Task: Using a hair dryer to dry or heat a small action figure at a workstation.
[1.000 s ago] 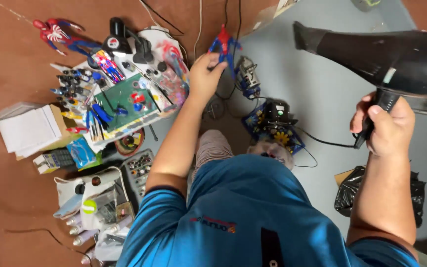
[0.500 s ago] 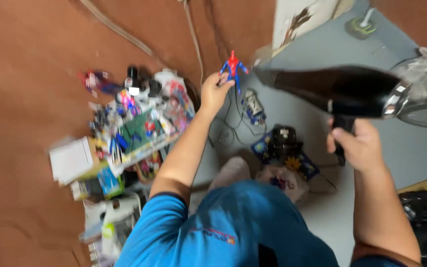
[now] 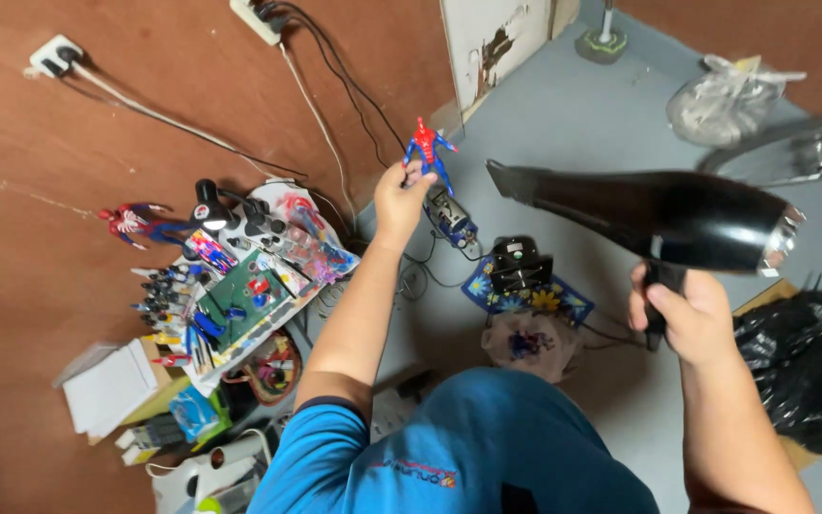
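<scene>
My left hand (image 3: 400,195) pinches a small red-and-blue action figure (image 3: 428,149) by its legs, fingertips closed tight, holding it up above the grey floor (image 3: 573,124). My right hand (image 3: 682,314) is clenched around the handle of a black hair dryer (image 3: 649,214) (nozzle pointing toward the figure, not touching it).

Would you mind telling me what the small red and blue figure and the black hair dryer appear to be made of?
The figure, held in the left hand, looks like painted hard plastic: crisp moulded limbs, flat colour. The hair dryer, gripped by the right hand, looks like glossy black plastic with soft highlights; its rear rim gleams like metal or chrome plating.
</scene>
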